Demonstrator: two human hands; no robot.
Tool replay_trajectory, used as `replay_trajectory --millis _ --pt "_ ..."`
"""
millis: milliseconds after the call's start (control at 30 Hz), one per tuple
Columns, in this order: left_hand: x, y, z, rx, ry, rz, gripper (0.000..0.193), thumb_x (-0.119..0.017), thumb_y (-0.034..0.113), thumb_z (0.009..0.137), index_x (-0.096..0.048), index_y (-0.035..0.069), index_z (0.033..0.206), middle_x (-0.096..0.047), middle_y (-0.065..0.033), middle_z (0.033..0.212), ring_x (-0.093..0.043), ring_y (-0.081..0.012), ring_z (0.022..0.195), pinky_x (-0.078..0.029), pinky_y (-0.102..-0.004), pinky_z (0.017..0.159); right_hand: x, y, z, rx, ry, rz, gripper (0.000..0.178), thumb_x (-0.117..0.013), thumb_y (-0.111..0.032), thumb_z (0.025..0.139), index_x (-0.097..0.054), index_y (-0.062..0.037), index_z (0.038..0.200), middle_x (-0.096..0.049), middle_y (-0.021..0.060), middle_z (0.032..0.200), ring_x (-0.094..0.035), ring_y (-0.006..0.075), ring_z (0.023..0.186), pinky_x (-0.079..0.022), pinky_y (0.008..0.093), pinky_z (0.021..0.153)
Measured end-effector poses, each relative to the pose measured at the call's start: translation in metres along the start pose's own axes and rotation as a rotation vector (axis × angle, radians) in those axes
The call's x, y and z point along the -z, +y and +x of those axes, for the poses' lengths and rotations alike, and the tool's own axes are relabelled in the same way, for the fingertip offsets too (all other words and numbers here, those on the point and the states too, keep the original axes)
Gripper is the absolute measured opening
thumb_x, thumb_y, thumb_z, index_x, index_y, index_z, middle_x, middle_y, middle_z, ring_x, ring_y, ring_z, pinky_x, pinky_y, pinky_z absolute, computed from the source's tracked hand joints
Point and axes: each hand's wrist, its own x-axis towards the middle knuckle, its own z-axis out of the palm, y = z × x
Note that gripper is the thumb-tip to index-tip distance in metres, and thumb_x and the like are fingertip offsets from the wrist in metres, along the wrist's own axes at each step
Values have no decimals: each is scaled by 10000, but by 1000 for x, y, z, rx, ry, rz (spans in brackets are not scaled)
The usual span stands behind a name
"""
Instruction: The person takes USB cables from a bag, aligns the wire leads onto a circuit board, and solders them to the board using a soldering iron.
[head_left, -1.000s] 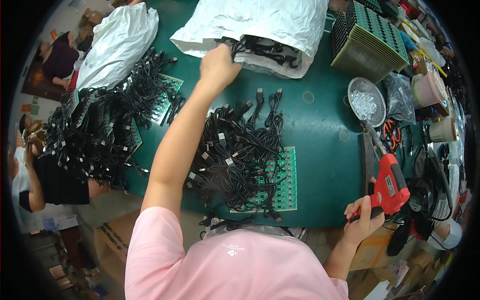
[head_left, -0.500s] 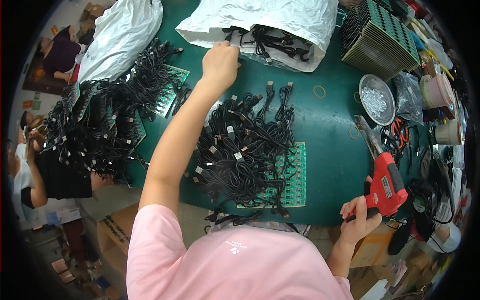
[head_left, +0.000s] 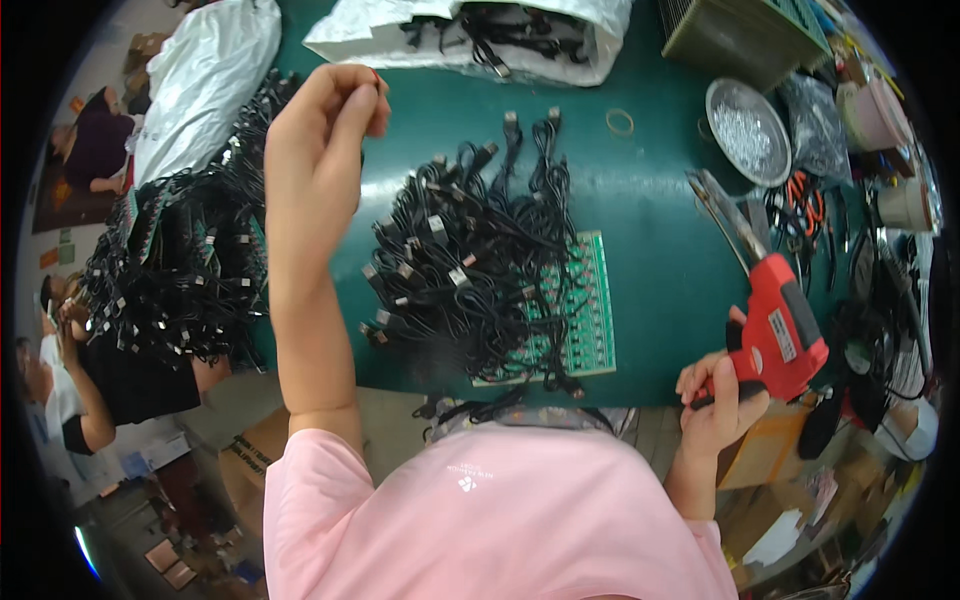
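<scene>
My right hand point(head_left: 722, 405) is wrapped round the black handle of a red soldering gun point(head_left: 785, 330) at the right. The gun's metal tip points away from me over the table. My left hand point(head_left: 325, 140) is raised over the left part of the table, fingers curled together. A tiny red spot shows at its fingertips; what it pinches, if anything, I cannot make out. Between my hands lies a heap of black USB cables point(head_left: 450, 270) on a green circuit board panel point(head_left: 590, 335). Beyond them, a white bag point(head_left: 370, 30) lies with its mouth toward me, more black cables point(head_left: 490, 40) inside.
At the left lie a large pile of cabled boards point(head_left: 180, 270) and another white bag point(head_left: 210, 90). A metal bowl of small clear pieces point(head_left: 748, 130) and stacked circuit boards point(head_left: 745, 40) stand at the far right. A rubber band point(head_left: 620, 122) lies on the table. Other people sit at the left.
My left hand has drawn back from the white bag's mouth and moved left, nearer to me. The view has shifted a little. My right hand keeps hold of the soldering gun.
</scene>
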Motion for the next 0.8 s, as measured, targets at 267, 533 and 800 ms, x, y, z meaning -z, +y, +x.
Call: replay_trajectory --millis 267,533,800 --pt "-80 52 -114 34 -634 -167 110 -562 -59 866 -558 -18 967 -585 -129 835 -595 -281 739 -475 -330 663 -41 -6 -6 -155 -278 -51 543 -689 154 743 -458 91 1231 -646 184 1075 -690 240 880 -553 254 633" --pt "-90 46 -133 3 -678 -182 101 -567 -66 848 -568 -16 936 -595 -133 820 -602 -294 733 -476 -348 649 -34 -1 -13 -156 -290 -73 372 -709 116 765 -530 102 1090 -690 146 907 -654 135 790 -539 242 657" --pt "-87 46 -135 85 -754 -143 116 -640 -22 820 -614 -5 932 -633 -120 815 -614 -288 721 -485 -350 636 -28 -1 -15 -159 -370 -122 245 -696 110 777 -590 82 996 -688 127 904 -647 136 779 -538 251 665"
